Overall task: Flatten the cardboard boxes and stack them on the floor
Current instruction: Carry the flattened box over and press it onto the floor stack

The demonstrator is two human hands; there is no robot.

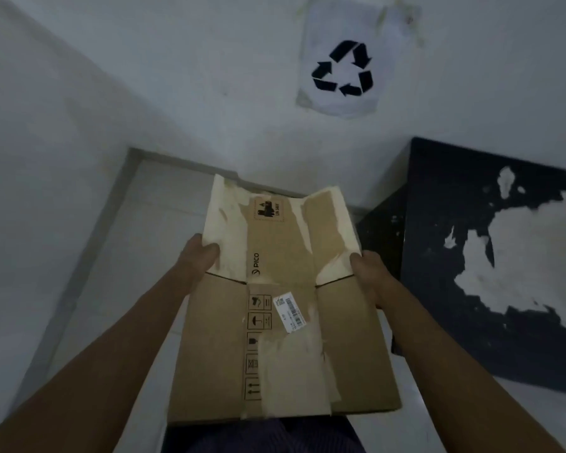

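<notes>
Box: I see one flattened cardboard box point(285, 308) at centre frame, held out above the floor point(151, 223), far flaps toward the corner of the walls.
Left grip: my left hand point(199, 256) pinches the box's left edge near the flap crease, thumb on top.
Right grip: my right hand point(370, 273) clasps the right edge at the matching crease, fingers curled under.
Handling: I judge the panel light and fairly stiff, hinging at its creases. The torn facing paper and tape remnants point(294, 371) look weak; I would not hold there.
Hold points: I judge the side edges by the crease, as now, the soundest.
Edges: the far flaps sit near the wall base. A dark board point(471, 289) with flaked patches lies at right of frame, just beside the box's right edge.
Open room: bare floor shows at left of centre, below the box. A recycling sign point(342, 68) hangs upper centre.
Stack: none visible in frame.
</notes>
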